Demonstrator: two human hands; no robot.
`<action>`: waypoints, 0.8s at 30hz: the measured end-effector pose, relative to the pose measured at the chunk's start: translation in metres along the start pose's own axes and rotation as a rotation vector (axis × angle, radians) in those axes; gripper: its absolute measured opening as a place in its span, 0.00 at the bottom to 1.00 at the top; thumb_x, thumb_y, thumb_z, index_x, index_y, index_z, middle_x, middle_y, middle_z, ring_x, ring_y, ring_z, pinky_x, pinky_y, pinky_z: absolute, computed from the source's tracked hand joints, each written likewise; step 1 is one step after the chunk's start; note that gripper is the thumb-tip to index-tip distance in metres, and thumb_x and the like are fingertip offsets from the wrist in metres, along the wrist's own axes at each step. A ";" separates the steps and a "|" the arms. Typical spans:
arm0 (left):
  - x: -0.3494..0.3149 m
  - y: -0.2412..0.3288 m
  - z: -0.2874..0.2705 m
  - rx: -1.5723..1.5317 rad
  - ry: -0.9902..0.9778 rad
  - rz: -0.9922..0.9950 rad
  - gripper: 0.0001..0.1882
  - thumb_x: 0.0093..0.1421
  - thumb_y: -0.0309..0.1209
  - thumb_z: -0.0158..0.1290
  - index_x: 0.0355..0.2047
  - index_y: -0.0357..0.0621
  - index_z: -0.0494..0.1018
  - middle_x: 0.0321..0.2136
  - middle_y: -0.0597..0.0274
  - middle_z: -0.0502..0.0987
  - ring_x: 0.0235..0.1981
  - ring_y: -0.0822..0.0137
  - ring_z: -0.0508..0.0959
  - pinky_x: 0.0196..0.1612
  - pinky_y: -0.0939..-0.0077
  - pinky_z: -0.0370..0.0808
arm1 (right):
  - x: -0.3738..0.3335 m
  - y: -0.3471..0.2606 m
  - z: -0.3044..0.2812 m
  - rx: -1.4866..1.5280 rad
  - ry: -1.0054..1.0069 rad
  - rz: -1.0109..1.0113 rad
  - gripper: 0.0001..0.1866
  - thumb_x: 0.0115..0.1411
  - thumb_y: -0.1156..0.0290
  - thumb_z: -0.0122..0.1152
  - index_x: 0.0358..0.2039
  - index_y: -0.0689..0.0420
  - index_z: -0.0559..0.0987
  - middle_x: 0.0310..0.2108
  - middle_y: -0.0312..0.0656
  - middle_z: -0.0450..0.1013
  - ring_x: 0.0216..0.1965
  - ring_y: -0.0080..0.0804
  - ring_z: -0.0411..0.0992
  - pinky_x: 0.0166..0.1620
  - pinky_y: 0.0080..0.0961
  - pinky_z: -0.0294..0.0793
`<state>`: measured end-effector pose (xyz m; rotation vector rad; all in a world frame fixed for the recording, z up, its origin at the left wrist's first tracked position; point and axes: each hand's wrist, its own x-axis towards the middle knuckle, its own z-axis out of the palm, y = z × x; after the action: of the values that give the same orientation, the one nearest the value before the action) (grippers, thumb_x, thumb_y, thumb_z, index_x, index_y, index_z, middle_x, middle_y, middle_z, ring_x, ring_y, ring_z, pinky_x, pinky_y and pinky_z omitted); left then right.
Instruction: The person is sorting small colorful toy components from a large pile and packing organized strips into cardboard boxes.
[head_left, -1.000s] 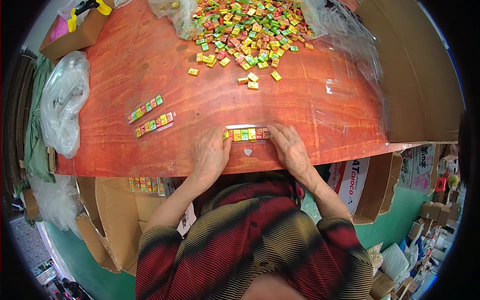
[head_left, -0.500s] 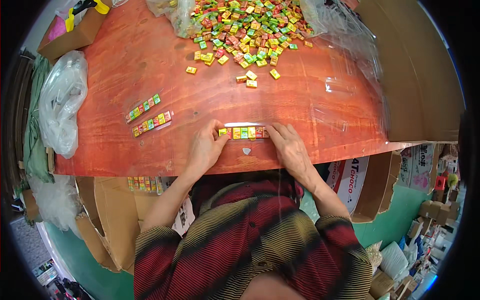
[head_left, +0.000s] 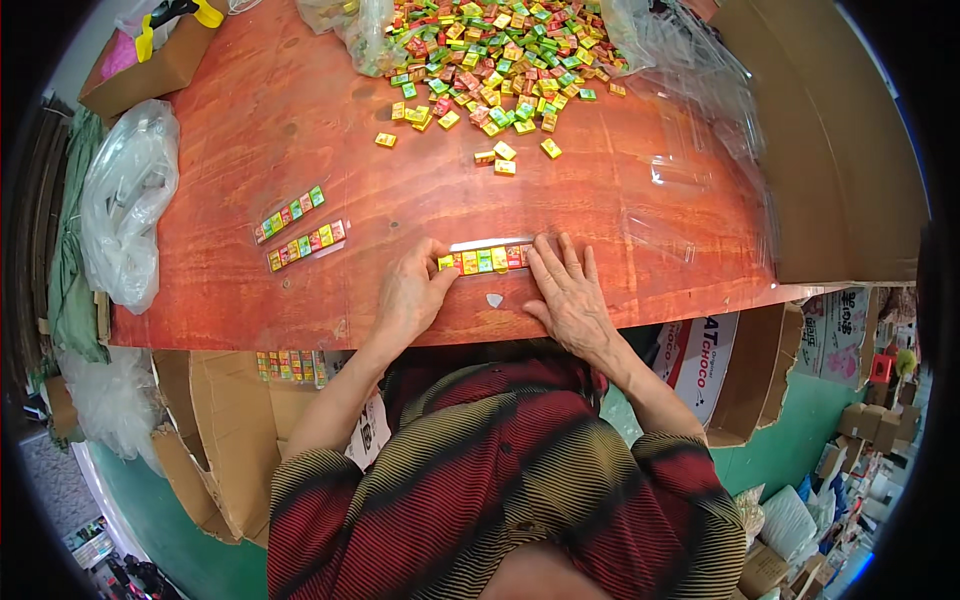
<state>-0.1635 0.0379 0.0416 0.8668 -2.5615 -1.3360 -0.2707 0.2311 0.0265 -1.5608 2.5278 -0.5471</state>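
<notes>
Near the table's front edge lies a row of small coloured boxes [head_left: 484, 261] in a narrow clear plastic sleeve. My left hand [head_left: 412, 290] pinches the left end of this pack between thumb and fingers. Over its right end my right hand [head_left: 572, 298] lies flat with the fingers stretched and somewhat spread, fingertips touching the last boxes and covering some of them. A small pale scrap [head_left: 494, 300] rests just in front of the pack. To the left are two similar packs, an upper filled pack [head_left: 291, 214] and a lower filled pack [head_left: 307, 246], side by side at a slant.
A large heap of loose small boxes [head_left: 490, 70] covers the far middle of the red wooden table [head_left: 230, 130]. Clear empty sleeves [head_left: 665, 235] lie at right beside a tall cardboard box [head_left: 840, 150]. A plastic bag [head_left: 130, 205] hangs at the left edge; an open carton [head_left: 235, 430] stands below.
My right hand has turned from gripping the pack's right end to lying flat over it, fingers extended. My left hand stays at the left end.
</notes>
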 end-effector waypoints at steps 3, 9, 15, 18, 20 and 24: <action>0.003 -0.002 -0.002 0.014 -0.025 -0.026 0.09 0.48 0.27 0.54 0.30 0.40 0.68 0.15 0.63 0.70 0.17 0.73 0.69 0.22 0.76 0.65 | 0.005 -0.004 -0.007 -0.044 -0.020 -0.020 0.30 0.51 0.62 0.56 0.52 0.61 0.63 0.58 0.48 0.53 0.60 0.54 0.45 0.58 0.54 0.44; 0.007 -0.001 -0.002 -0.043 -0.077 -0.100 0.09 0.48 0.27 0.54 0.30 0.40 0.69 0.14 0.67 0.68 0.17 0.77 0.65 0.21 0.79 0.62 | 0.026 -0.017 0.003 0.096 0.057 -0.155 0.26 0.50 0.68 0.57 0.50 0.59 0.66 0.54 0.45 0.59 0.59 0.48 0.51 0.58 0.47 0.47; 0.007 0.003 -0.002 -0.029 -0.083 -0.056 0.11 0.48 0.28 0.54 0.33 0.41 0.71 0.15 0.65 0.69 0.17 0.75 0.67 0.21 0.78 0.63 | 0.039 -0.007 -0.006 0.129 0.198 -0.150 0.15 0.44 0.72 0.61 0.36 0.58 0.74 0.39 0.40 0.69 0.43 0.38 0.65 0.44 0.33 0.63; 0.007 -0.005 -0.002 -0.029 -0.050 -0.027 0.12 0.48 0.29 0.53 0.34 0.41 0.71 0.15 0.64 0.69 0.18 0.73 0.68 0.22 0.76 0.65 | 0.046 -0.005 0.001 0.134 0.127 -0.180 0.15 0.44 0.72 0.61 0.35 0.57 0.75 0.37 0.40 0.70 0.39 0.35 0.66 0.41 0.32 0.64; 0.006 -0.004 -0.005 -0.002 -0.060 -0.035 0.12 0.48 0.30 0.53 0.34 0.40 0.71 0.17 0.62 0.70 0.19 0.72 0.69 0.24 0.76 0.66 | 0.051 -0.005 -0.003 0.164 0.140 -0.217 0.11 0.44 0.72 0.61 0.31 0.58 0.75 0.32 0.40 0.70 0.36 0.37 0.67 0.39 0.32 0.65; 0.010 -0.014 0.010 -0.074 -0.035 0.068 0.11 0.50 0.30 0.51 0.34 0.40 0.72 0.25 0.53 0.74 0.28 0.62 0.74 0.32 0.71 0.70 | 0.061 -0.005 -0.018 0.112 0.031 -0.160 0.07 0.44 0.73 0.60 0.25 0.59 0.74 0.28 0.43 0.69 0.33 0.41 0.67 0.36 0.33 0.66</action>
<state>-0.1689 0.0337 0.0229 0.7438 -2.5248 -1.4291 -0.3002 0.1795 0.0503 -1.7357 2.3613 -0.7246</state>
